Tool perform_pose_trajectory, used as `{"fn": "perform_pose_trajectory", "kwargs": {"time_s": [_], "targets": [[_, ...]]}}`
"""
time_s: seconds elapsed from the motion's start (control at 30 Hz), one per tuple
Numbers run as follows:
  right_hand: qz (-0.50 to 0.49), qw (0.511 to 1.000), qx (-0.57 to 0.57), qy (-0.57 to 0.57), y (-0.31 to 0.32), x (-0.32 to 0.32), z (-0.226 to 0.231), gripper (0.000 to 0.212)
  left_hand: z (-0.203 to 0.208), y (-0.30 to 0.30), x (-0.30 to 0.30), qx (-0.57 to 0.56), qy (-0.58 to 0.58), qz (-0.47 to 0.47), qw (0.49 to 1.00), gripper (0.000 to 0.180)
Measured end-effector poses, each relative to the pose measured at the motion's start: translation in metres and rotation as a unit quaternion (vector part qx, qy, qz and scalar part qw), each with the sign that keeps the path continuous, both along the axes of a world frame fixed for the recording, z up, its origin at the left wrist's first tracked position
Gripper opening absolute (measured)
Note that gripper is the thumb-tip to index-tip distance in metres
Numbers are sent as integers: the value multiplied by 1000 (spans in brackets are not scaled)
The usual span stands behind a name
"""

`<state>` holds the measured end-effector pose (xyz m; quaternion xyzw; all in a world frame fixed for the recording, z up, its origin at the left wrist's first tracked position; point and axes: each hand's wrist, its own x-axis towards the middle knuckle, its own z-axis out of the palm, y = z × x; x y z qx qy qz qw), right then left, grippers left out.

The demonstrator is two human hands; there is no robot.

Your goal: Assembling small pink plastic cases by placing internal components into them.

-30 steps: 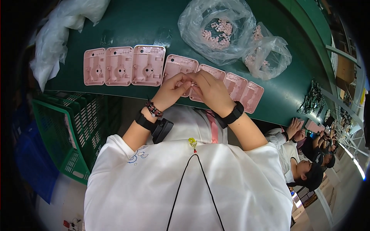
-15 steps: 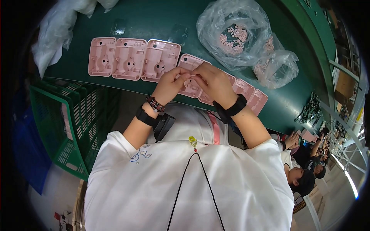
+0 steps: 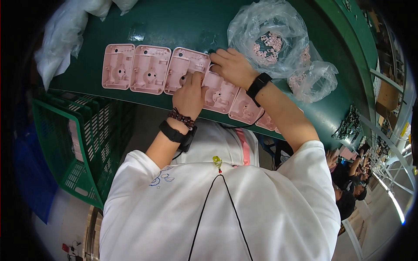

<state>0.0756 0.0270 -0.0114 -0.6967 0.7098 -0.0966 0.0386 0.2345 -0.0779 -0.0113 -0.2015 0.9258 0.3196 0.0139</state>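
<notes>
- My left hand (image 3: 190, 93) lies flat on the pink housing shells, thumb pointing up along the seam between the third shell (image 3: 186, 69) and the fourth shell (image 3: 219, 91) of the row; fingers loosely curled, pressing rather than gripping.
- My right hand (image 3: 233, 67) rests on the top edge of the fourth shell, fingers stretched toward the third shell's corner. Whether a small part is pinched under the fingertips I cannot tell; they hide it.
- Hands are close, nearly touching, both working the same shell.
- Step in hand, as I judge it: seating or checking something in the fourth shell, with the three shells to my left apparently done or waiting.
- Just beyond my right hand: clear plastic bag (image 3: 265, 39) of small pale parts, mouth open; a second smaller bag (image 3: 315, 80) beside my right wrist.
- More shells (image 3: 248, 108) continue under my right forearm.
- Next move likely calls for a short reach by the right hand into the near bag, left hand steadying the shell.
- All on a green conveyor belt (image 3: 174, 21); green crate (image 3: 65, 143) below my left elbow.
</notes>
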Motion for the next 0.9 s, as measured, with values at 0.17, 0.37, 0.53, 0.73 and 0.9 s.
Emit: {"fn": "perform_pose_trajectory", "kwargs": {"time_s": [0.17,0.37,0.53,0.73,0.9], "targets": [[21,1000,9,8,4,2,-1,11,4,-3,2,22,-27,3,999,27],[-90,987,13,-130,30,9,16,21,1,-4,2,11,-4,-19,1000,24],[-383,891,-150,-191,87,29,41,29,-2,-5,1,-18,-25,-46,998,23],[-663,737,-117,-60,224,66,22,22,-4,-9,-5,-58,-17,-102,993,18],[-694,718,-39,-41,252,111,-11,29,-1,-14,-10,-42,-55,-127,990,19]]}}
